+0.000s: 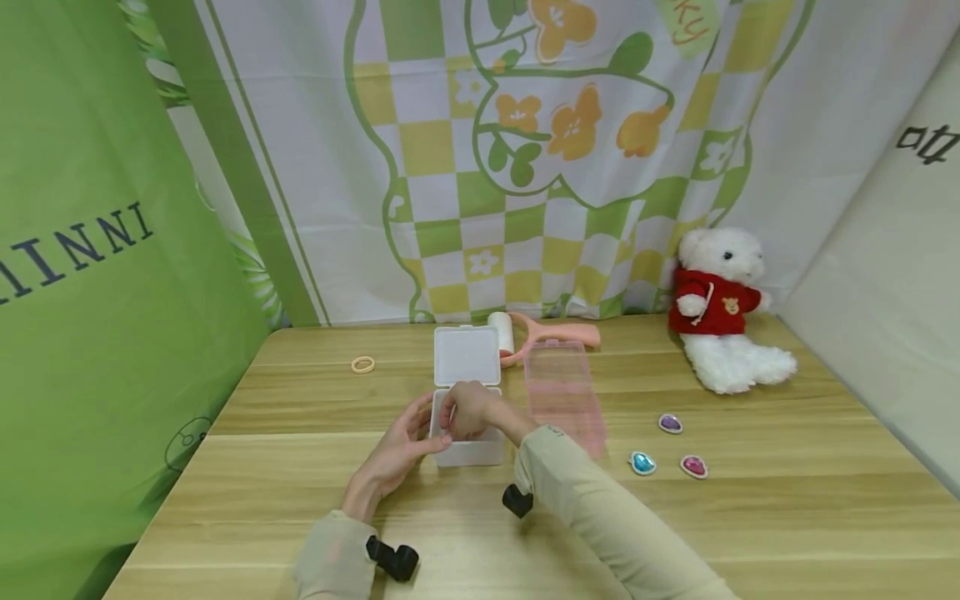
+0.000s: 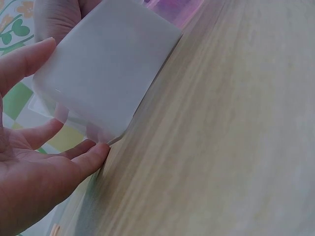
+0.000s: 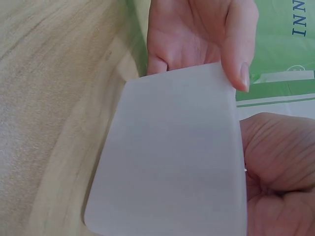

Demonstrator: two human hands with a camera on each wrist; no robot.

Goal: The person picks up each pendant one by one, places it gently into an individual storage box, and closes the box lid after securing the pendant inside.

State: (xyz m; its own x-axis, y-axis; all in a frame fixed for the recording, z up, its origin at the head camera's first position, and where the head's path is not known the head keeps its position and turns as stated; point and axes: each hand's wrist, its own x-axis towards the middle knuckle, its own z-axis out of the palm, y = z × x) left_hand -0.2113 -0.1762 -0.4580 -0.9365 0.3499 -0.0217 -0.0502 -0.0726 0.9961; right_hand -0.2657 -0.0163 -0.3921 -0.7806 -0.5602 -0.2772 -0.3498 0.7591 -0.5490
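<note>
A small white plastic box stands on the wooden table, its lid tipped back. My left hand holds the box at its left side. In the left wrist view that thumb lies at the rim and the fingertips touch the side wall. My right hand reaches into the box from above with bent fingers. Behind the front wall in the right wrist view, its fingertips are hidden, so whether they pinch anything does not show.
Right of the box lies a clear pink case, with a peach lint roller behind. Purple, blue and pink gem pieces lie farther right. A teddy bear sits back right; a small ring lies left.
</note>
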